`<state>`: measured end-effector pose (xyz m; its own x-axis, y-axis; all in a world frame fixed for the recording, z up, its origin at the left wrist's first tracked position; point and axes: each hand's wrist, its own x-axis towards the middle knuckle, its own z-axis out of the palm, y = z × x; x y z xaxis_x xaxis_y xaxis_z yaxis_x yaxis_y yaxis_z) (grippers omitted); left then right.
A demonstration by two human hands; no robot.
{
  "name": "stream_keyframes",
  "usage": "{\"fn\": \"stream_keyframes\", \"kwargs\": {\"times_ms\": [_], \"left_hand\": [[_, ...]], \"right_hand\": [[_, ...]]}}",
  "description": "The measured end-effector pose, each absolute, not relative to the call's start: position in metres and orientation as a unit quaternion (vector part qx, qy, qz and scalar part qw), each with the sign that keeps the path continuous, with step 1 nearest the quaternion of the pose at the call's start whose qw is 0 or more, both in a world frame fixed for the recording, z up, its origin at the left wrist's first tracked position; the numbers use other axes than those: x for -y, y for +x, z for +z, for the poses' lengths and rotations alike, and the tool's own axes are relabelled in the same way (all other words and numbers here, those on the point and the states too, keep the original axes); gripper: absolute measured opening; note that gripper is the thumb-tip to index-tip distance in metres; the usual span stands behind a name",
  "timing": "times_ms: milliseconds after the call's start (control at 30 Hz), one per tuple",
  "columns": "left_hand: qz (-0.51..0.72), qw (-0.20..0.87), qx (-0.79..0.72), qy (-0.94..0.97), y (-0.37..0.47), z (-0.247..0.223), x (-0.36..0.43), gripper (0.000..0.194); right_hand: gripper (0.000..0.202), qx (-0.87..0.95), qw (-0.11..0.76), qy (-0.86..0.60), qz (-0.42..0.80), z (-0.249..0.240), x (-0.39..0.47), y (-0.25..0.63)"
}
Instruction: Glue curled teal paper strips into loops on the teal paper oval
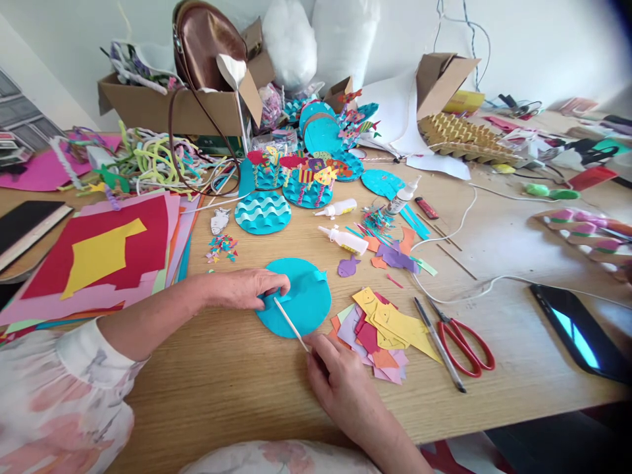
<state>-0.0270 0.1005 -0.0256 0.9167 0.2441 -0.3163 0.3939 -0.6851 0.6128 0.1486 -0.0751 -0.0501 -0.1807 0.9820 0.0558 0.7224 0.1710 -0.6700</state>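
A round blue disc (301, 316) lies on the wooden table, with a curled blue strip (310, 284) across its upper part. My left hand (251, 288) reaches over the disc's left edge, fingers closed at the strip's left end; what they pinch is too small to make out. Held in my right hand (336, 372) is a thin pale stick (290, 320), its tip on the disc near my left fingertips. Two white glue bottles (351, 240) lie beyond the disc, and a purple paper fish (348, 266) rests to its right.
Paper scraps (380, 329), a pen (439, 345) and red-handled scissors (467, 345) lie to the right, a phone (575, 329) farther off. Coloured sheets (148, 263) are stacked at left. Finished blue discs with waves (263, 212) and a cardboard box (148, 108) stand behind.
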Motion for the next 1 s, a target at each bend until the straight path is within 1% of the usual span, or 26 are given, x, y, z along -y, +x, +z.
{"fn": "stream_keyframes", "kwargs": {"times_ms": [167, 300, 500, 833, 1000], "left_hand": [[-0.104, 0.360, -0.170, 0.912, -0.0270, -0.0267, -0.1010, 0.035], [-0.102, 0.362, -0.175, 0.910, -0.0279, -0.0282, -0.1014, 0.036], [-0.103, 0.360, -0.170, 0.911, -0.0291, -0.0306, -0.1020, 0.037], [-0.096, 0.357, -0.162, 0.915, -0.0286, -0.0298, -0.1011, 0.031], [-0.101, 0.367, -0.166, 0.910, -0.0287, -0.0299, -0.1019, 0.031]], "right_hand": [[0.020, 0.721, 0.250, -0.591, 0.262, -0.0505, 0.0749, 0.1487], [0.020, 0.721, 0.266, -0.584, 0.263, -0.0512, 0.0757, 0.1498], [0.021, 0.728, 0.240, -0.582, 0.270, -0.0489, 0.0761, 0.1492], [0.019, 0.727, 0.249, -0.588, 0.251, -0.0524, 0.0756, 0.1489], [0.018, 0.727, 0.256, -0.582, 0.258, -0.0513, 0.0766, 0.1489]]}}
